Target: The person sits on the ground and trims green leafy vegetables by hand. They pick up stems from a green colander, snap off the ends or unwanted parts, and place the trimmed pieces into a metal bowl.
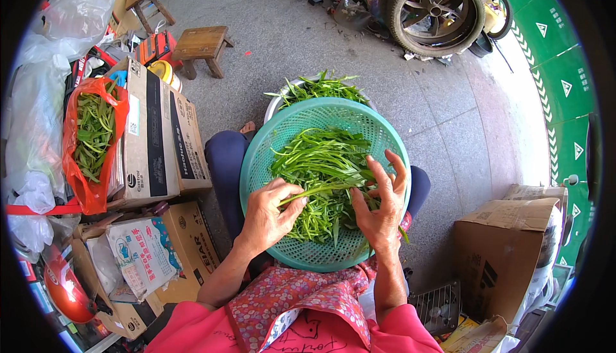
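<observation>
A turquoise plastic colander [256,160] rests on my lap, filled with long-stemmed leafy greens [321,151] that look like water spinach. Over it, my left hand [273,215] is closed in a pinch on the end of a green stem [314,190]. That stem runs right toward my right hand [382,208], whose fingers are spread, with leaves near its thumb and forefinger. Just beyond the colander, a metal basin [274,104] holds more greens, partly hidden by the colander's far rim.
At the left, a red plastic bag [96,205] of greens leans by cardboard boxes [151,154]. A wooden stool [200,45] stands farther off. A wheel [436,11] lies at the far right. Nearer on that side are a carton [494,250] and a wire rack [437,308].
</observation>
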A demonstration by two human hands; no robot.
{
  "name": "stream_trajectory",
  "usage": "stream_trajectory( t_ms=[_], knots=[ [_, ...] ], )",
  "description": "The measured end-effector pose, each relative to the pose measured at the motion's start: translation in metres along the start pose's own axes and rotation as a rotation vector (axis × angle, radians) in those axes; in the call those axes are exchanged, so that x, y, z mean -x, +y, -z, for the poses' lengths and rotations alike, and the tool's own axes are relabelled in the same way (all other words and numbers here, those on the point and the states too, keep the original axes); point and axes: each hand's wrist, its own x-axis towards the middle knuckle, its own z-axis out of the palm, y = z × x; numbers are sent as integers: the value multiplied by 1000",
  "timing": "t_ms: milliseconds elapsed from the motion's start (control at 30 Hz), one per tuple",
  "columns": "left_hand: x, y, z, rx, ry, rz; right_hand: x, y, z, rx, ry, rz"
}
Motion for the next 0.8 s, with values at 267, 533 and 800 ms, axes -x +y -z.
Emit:
stream_trajectory(
  t_ms=[267, 533, 800],
  knots=[
    [-2, 0, 9, -30, -161, 155, 2, 11, 4, 316, -200, 238],
    [-1, -3, 6, -184, -154, 82, 2, 14, 2, 283, -253, 171],
    [-9, 2, 17, -422, -63, 14, 2, 15, 10, 246, -262, 242]
  ],
)
